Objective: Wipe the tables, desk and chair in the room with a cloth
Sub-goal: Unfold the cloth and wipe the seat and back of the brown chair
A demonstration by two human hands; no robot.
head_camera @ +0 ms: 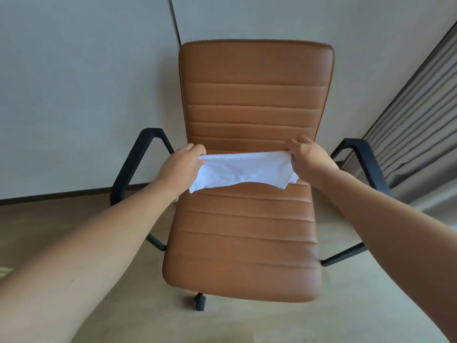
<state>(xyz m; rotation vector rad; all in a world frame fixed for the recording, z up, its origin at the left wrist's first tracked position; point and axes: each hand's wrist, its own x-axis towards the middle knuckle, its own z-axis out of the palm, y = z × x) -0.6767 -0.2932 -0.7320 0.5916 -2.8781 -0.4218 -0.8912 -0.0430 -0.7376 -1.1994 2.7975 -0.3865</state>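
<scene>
The front of the seat is left open from above. Its rear is spanned by the stretched cloth. Sideways passage is bounded by the left armrest and right armrest, rearward reach by the backrest.

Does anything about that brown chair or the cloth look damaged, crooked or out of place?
Nothing stands out. The chair stands upright with smooth, unmarked padding, and both armrests look intact. The left hand and right hand hold the white cloth stretched above the seat.
</scene>
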